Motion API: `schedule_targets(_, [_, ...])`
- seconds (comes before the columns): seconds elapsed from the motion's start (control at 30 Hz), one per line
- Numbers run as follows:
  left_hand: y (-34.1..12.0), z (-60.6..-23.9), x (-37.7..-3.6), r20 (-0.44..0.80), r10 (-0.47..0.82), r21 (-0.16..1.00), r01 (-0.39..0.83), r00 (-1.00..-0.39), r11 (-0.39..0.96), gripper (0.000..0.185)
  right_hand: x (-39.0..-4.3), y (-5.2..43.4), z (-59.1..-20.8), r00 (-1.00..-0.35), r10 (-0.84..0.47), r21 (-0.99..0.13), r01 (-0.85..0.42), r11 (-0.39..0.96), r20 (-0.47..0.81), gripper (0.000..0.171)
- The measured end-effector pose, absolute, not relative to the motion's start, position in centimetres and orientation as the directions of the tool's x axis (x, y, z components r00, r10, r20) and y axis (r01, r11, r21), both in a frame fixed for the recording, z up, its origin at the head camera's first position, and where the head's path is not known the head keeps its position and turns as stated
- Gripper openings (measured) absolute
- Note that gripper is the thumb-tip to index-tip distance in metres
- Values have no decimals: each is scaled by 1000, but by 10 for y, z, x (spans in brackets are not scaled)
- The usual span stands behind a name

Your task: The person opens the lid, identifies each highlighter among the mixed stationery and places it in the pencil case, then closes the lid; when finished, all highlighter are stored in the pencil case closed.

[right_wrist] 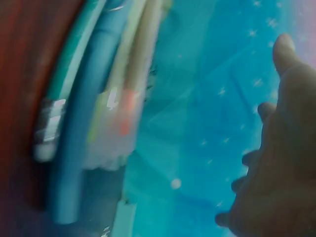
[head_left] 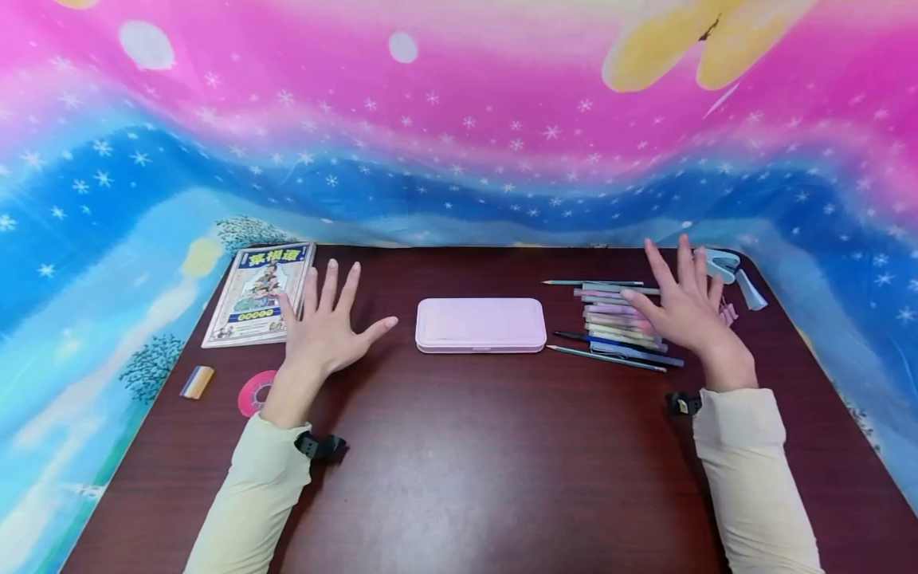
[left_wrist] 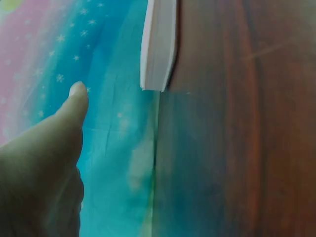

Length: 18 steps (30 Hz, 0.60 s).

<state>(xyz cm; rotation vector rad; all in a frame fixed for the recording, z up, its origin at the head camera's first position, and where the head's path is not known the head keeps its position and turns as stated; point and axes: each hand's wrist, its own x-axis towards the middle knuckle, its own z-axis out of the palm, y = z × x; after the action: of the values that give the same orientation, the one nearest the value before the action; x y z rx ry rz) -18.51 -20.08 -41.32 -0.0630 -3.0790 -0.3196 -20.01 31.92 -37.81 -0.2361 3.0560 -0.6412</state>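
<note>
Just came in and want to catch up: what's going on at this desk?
A person sits at a dark table with both hands spread flat and holding nothing. The left hand lies beside a book; the right hand is over the end of a row of pens. Between the hands lies a shut pink case. A tape roll and an eraser sit near the left edge.

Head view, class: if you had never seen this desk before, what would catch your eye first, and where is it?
Most striking is the pink and blue starry cloth draped behind and round the dark wooden table. Next come the two spread hands, the left hand beside a picture book and the right hand over a row of pens. Between them, at the middle, lies a closed pale pink case.
</note>
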Motion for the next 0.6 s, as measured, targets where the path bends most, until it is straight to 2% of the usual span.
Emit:
schedule_targets(0.2, [-189,-417,-191,6,137,284,133,-991,950,115,-207,291,-365,-953,-302,-410,-289,865,34,93])
schedule_targets(0.4, [-173,-419,-198,-73,289,408,236,-955,882,125,-216,250,-373,-886,-463,-394,-430,813,12,99])
schedule_targets(0.6, [-164,-421,-204,-104,334,450,255,-937,856,129,-220,213,-383,-832,-553,-392,-496,775,-39,101])
